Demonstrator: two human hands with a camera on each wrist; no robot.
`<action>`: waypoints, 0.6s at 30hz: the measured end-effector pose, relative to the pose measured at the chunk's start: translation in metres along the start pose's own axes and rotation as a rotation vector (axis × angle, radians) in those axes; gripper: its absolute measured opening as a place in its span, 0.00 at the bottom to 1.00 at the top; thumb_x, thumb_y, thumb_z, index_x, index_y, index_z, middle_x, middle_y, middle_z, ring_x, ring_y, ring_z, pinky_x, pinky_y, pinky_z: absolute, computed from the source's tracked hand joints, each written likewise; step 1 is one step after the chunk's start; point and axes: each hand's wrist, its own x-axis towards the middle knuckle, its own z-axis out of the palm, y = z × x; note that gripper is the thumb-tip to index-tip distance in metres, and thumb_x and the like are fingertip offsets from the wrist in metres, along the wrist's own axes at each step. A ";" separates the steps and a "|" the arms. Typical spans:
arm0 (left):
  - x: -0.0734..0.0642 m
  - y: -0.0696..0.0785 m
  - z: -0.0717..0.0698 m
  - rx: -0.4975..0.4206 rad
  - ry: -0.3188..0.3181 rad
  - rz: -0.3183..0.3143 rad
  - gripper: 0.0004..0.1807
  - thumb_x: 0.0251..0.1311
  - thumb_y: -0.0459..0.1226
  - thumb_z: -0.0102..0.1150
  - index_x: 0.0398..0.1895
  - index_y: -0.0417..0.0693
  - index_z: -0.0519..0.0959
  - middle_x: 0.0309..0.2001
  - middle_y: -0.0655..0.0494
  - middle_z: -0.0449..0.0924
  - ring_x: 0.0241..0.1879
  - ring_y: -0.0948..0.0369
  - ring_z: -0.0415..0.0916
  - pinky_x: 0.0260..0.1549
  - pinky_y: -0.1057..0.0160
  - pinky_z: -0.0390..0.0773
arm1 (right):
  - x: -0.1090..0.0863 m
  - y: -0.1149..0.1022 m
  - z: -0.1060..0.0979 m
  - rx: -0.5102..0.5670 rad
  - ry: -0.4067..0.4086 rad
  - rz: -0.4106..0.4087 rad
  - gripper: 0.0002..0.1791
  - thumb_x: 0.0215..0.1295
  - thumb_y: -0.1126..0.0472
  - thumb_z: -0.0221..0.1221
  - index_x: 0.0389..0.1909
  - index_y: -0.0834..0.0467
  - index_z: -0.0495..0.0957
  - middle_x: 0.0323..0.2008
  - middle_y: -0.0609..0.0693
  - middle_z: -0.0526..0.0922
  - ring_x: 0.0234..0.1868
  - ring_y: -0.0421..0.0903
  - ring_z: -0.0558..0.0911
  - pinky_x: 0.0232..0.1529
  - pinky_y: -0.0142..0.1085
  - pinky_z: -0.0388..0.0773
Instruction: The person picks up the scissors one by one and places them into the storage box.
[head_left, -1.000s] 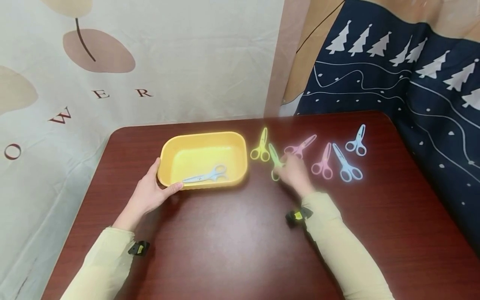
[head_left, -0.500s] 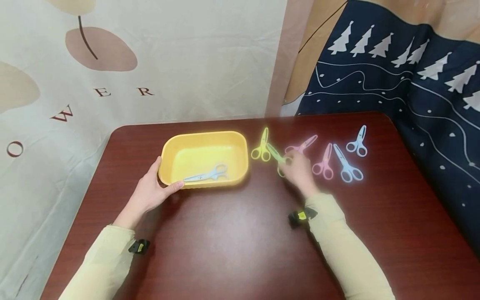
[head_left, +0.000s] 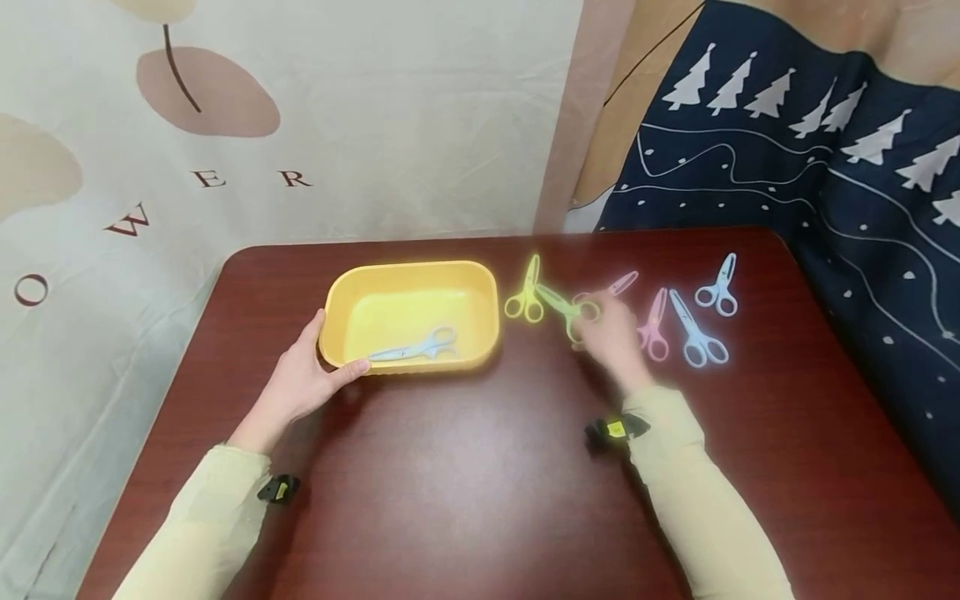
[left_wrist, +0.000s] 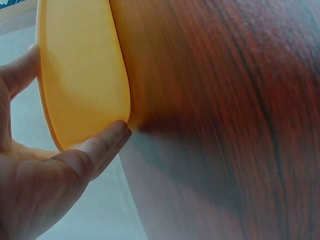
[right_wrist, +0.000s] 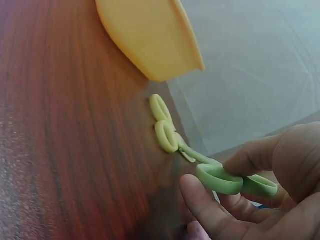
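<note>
My left hand (head_left: 300,371) holds the left end of a yellow plastic tub (head_left: 408,267), thumb at the near rim and fingers along the outer wall. Inside the tub lies a pair of light blue scissors (head_left: 401,352). To the right, my right hand (head_left: 613,335) pinches green scissors (head_left: 557,301) by the finger loops, which the right wrist view shows between thumb and fingers. Their blades point left towards the yellow scissors (head_left: 532,287) beside the tub. Pink scissors (head_left: 624,283) show behind the right hand, their handles partly hidden.
Right of that hand lie another pair of pink scissors (head_left: 657,310) and large blue scissors (head_left: 686,321). Smaller blue scissors (head_left: 725,283) are farther back. All rest on a dark red wooden table (head_left: 450,483). A pale wall cloth (head_left: 412,125) and a navy tree-print cloth (head_left: 720,158) border it.
My right hand has moved a little to the right, and the green scissors have swung from nearly upright in the view to lying more sideways. The left hand stays on the tub.
</note>
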 end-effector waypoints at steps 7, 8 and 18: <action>0.000 0.001 0.000 -0.001 -0.004 -0.002 0.64 0.61 0.53 0.72 0.82 0.31 0.37 0.80 0.27 0.46 0.76 0.32 0.52 0.70 0.33 0.59 | -0.002 -0.001 -0.006 -0.002 0.006 -0.023 0.22 0.63 0.72 0.60 0.59 0.63 0.77 0.49 0.63 0.82 0.34 0.54 0.87 0.35 0.42 0.88; 0.000 0.001 0.000 0.000 -0.003 0.000 0.64 0.61 0.53 0.72 0.82 0.31 0.38 0.79 0.27 0.46 0.76 0.32 0.53 0.70 0.32 0.59 | -0.002 -0.002 -0.007 0.002 0.009 -0.027 0.22 0.63 0.72 0.60 0.59 0.63 0.77 0.49 0.63 0.82 0.34 0.54 0.87 0.35 0.42 0.88; 0.001 0.001 -0.001 0.001 0.001 0.003 0.64 0.61 0.52 0.72 0.82 0.31 0.38 0.79 0.27 0.47 0.75 0.32 0.54 0.69 0.33 0.60 | 0.000 -0.004 -0.013 0.100 0.005 -0.043 0.28 0.63 0.74 0.62 0.66 0.66 0.74 0.56 0.65 0.81 0.39 0.57 0.87 0.37 0.41 0.88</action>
